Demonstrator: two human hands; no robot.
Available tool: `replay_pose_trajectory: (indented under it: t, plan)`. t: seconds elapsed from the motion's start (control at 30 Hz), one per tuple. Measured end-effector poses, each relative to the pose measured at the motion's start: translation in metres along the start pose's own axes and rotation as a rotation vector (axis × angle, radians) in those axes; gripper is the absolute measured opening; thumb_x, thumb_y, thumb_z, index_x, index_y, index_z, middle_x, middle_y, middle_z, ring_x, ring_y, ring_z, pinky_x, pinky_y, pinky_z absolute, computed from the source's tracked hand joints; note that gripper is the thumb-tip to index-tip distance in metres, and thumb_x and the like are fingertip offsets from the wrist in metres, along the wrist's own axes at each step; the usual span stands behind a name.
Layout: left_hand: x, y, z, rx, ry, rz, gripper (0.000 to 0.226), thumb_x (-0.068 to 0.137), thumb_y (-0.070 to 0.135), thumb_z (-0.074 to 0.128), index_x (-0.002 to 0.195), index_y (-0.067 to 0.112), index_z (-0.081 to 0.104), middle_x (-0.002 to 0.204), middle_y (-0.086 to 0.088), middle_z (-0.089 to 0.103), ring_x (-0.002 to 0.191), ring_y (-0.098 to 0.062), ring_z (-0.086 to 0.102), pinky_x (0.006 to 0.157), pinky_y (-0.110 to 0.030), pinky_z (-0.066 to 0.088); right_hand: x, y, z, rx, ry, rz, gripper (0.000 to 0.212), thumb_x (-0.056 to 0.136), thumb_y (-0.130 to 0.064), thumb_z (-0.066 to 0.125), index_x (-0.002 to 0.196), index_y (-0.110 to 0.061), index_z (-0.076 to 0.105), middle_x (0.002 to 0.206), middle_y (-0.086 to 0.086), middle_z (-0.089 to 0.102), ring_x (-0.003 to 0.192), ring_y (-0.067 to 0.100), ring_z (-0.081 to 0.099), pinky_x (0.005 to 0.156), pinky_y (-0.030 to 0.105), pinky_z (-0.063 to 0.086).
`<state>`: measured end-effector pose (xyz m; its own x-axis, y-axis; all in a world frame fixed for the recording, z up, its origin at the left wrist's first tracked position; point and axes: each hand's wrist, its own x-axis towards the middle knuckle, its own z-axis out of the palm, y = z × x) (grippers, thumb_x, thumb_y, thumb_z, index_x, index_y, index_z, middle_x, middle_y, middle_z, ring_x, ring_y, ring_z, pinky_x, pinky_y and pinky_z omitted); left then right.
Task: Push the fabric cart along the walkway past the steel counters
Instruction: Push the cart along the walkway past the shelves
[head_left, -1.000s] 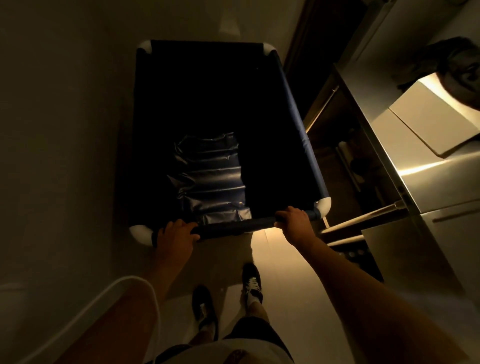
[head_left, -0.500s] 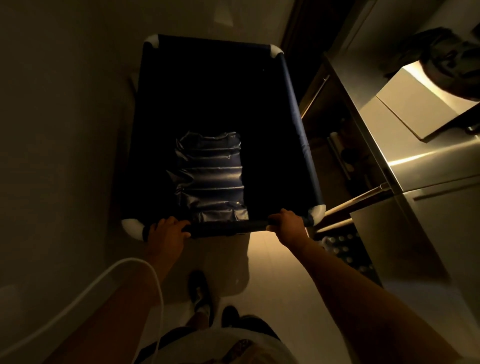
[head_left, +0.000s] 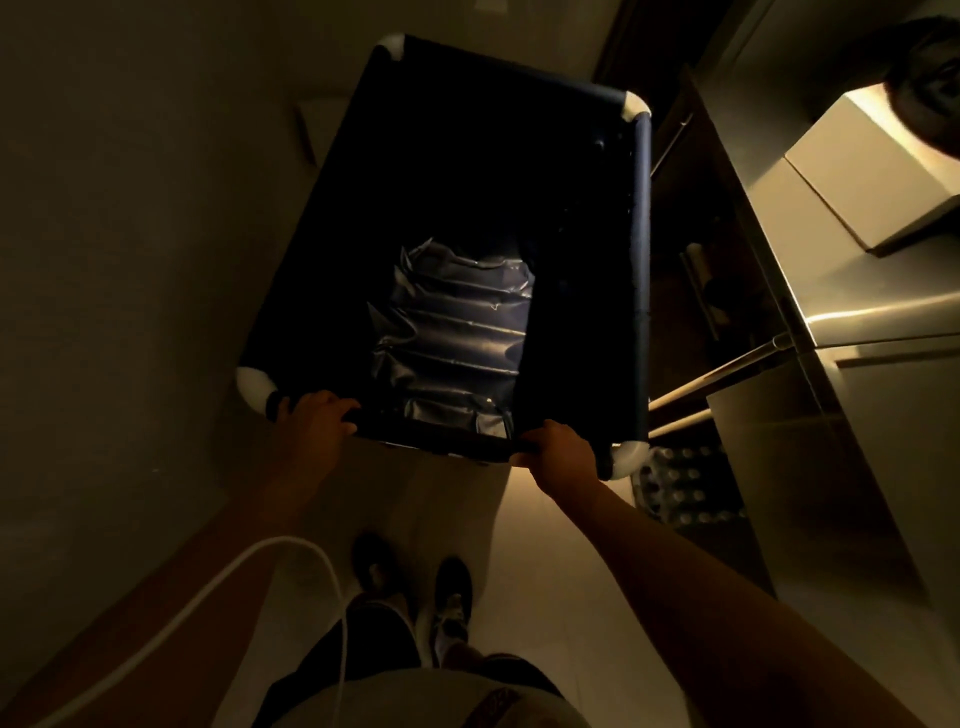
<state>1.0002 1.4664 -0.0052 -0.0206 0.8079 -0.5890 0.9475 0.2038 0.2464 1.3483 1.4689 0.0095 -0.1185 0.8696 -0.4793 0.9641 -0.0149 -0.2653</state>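
Observation:
A dark blue fabric cart (head_left: 641, 218) with white corner caps fills the middle of the dim view, angled to the right. Its near rail is a black handle bar (head_left: 431, 434). My left hand (head_left: 311, 421) grips the bar near the left corner. My right hand (head_left: 558, 457) grips it near the right corner. A crumpled shiny plastic sheet (head_left: 457, 343) lies in the bottom of the cart. The steel counters (head_left: 857, 332) run along the right side, close to the cart's right edge.
A pale flat box (head_left: 872, 171) lies on the counter top. Under the counter are shelves with dim items and a crate of bottles (head_left: 680, 488). A plain wall (head_left: 104, 260) bounds the left. A white cable (head_left: 208, 597) hangs by my left arm. My shoes (head_left: 452, 597) stand on pale floor.
The cart has swung so its far end points to the right, toward the counter. Both hands keep their hold on the bar and my feet have stepped forward.

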Motion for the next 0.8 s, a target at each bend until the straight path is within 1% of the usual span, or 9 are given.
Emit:
replay_pose_trajectory:
  t: [0.03,0.13,0.27,0.37,0.4,0.53,0.6,0.7,0.8]
  plan:
    - [-0.005,-0.002,-0.001,0.002,-0.004,0.002,0.046,0.1,0.032,0.05,0.144,0.023,0.046,0.148,-0.014,0.045,0.139,-0.033,0.04,0.12,-0.055,0.021,-0.007,-0.002,0.005,-0.003,0.001,0.004,0.03,0.091,-0.043,0.071,0.119,-0.032,0.075,0.117,0.004,0.066,0.111,0.026,0.064,0.094,0.043,0.055]
    - [-0.023,-0.005,0.0,0.026,0.026,-0.005,0.045,0.1,0.031,0.049,0.144,0.024,0.046,0.149,-0.01,0.044,0.142,-0.03,0.036,0.122,-0.055,0.016,-0.027,-0.011,0.02,0.01,0.012,0.018,0.03,0.092,-0.042,0.071,0.119,-0.031,0.076,0.116,0.005,0.066,0.11,0.027,0.064,0.092,0.042,0.055]
    - [-0.038,-0.01,-0.007,0.105,-0.09,0.022,0.049,0.102,0.031,0.046,0.149,0.022,0.037,0.155,-0.012,0.037,0.146,-0.031,0.031,0.123,-0.054,0.016,-0.047,-0.019,0.037,0.026,0.007,0.047,0.03,0.092,-0.041,0.071,0.12,-0.029,0.075,0.116,0.005,0.067,0.11,0.028,0.065,0.091,0.042,0.055]
    - [-0.048,-0.018,-0.01,0.143,-0.196,0.072,0.051,0.103,0.029,0.044,0.152,0.019,0.031,0.156,-0.015,0.034,0.146,-0.032,0.031,0.121,-0.052,0.022,-0.065,-0.025,0.052,0.008,0.039,0.058,0.03,0.093,-0.041,0.069,0.122,-0.031,0.074,0.117,0.005,0.066,0.111,0.028,0.064,0.091,0.042,0.055]
    - [-0.052,-0.021,-0.005,0.142,-0.188,0.084,0.051,0.103,0.029,0.044,0.151,0.019,0.031,0.156,-0.015,0.034,0.146,-0.032,0.031,0.121,-0.051,0.023,-0.071,-0.026,0.057,0.004,0.052,0.059,0.03,0.094,-0.041,0.068,0.122,-0.032,0.073,0.116,0.005,0.066,0.111,0.028,0.064,0.09,0.041,0.054]
    - [-0.074,-0.038,0.021,0.083,-0.03,0.066,0.046,0.101,0.031,0.046,0.146,0.022,0.043,0.152,-0.013,0.039,0.143,-0.032,0.034,0.122,-0.055,0.018,-0.091,-0.03,0.071,0.021,0.046,0.07,0.031,0.093,-0.04,0.069,0.121,-0.031,0.074,0.117,0.005,0.065,0.112,0.028,0.063,0.09,0.04,0.054]
    - [-0.082,-0.049,0.038,0.062,-0.014,0.079,0.045,0.101,0.033,0.048,0.144,0.024,0.046,0.151,-0.012,0.041,0.142,-0.033,0.036,0.122,-0.056,0.017,-0.103,-0.032,0.079,0.056,0.038,0.085,0.031,0.092,-0.039,0.071,0.122,-0.03,0.075,0.118,0.005,0.065,0.112,0.028,0.063,0.092,0.041,0.054]
    - [-0.097,-0.063,0.058,0.077,0.044,0.068,0.042,0.099,0.037,0.049,0.14,0.029,0.05,0.148,-0.009,0.046,0.14,-0.031,0.038,0.121,-0.057,0.017,-0.12,-0.033,0.087,0.053,0.028,0.084,0.031,0.091,-0.039,0.073,0.121,-0.03,0.075,0.12,0.005,0.066,0.114,0.027,0.064,0.095,0.041,0.055]
    - [-0.116,-0.072,0.078,0.086,0.106,0.075,0.039,0.099,0.039,0.048,0.138,0.032,0.052,0.145,-0.007,0.049,0.137,-0.03,0.041,0.119,-0.055,0.021,-0.135,-0.032,0.094,0.032,0.008,0.075,0.032,0.091,-0.041,0.072,0.121,-0.029,0.075,0.124,0.004,0.065,0.118,0.027,0.062,0.098,0.042,0.054]
